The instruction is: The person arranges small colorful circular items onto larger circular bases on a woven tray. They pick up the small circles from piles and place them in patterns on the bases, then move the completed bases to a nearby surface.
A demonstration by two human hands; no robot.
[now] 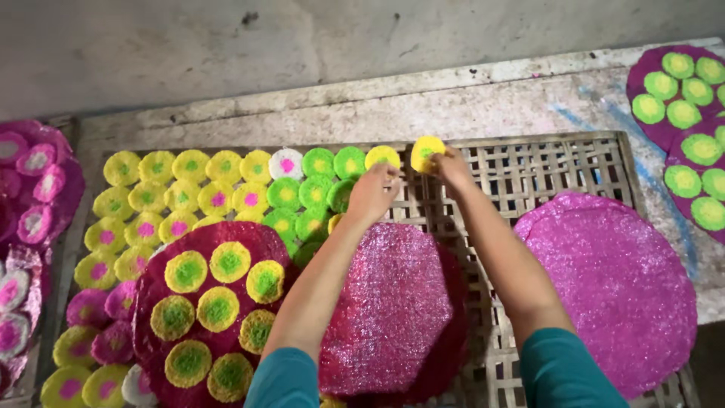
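My right hand (453, 168) pinches a small yellow round cracker with a green centre (427, 151) at the far edge of the woven bamboo tray (555, 166). Beside it, my left hand (372, 193) has its fingers curled against the end of the cracker rows, next to a yellow disc (382, 156); whether it grips one I cannot tell. Rows of yellow and green discs (219, 189) cover the tray's left half. Both forearms reach over a large glittery magenta sheet (393, 310).
A dark red sheet (204, 302) carrying several yellow-green discs lies at lower left. A large pink sheet (612, 279) lies on the right. Purple sheets with green discs (683, 98) lie at far right, pink-white discs (30, 196) at far left. A concrete ledge (453, 98) runs behind.
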